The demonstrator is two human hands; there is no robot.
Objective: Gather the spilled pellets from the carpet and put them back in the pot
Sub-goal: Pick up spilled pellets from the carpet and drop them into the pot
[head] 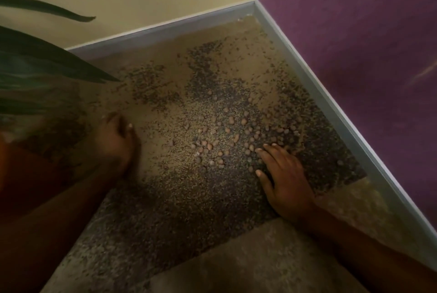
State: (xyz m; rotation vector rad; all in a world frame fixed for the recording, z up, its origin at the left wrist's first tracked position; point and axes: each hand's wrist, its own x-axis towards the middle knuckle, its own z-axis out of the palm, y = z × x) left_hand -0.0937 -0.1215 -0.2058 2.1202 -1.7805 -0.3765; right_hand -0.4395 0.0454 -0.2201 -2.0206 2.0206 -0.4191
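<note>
Pellets [227, 136] loose on speckled carpet [189, 210] in yellow/purple wall corner, right hand [287, 179] flat with grip spread wide, left hand [115, 141] blurred, grip unclear.

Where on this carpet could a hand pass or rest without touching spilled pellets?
Free: the strip between the left hand and the pellets, and the carpet nearest the camera between the forearms. Crowded: ahead of the right hand, whose fingers reach the cluster.
</note>
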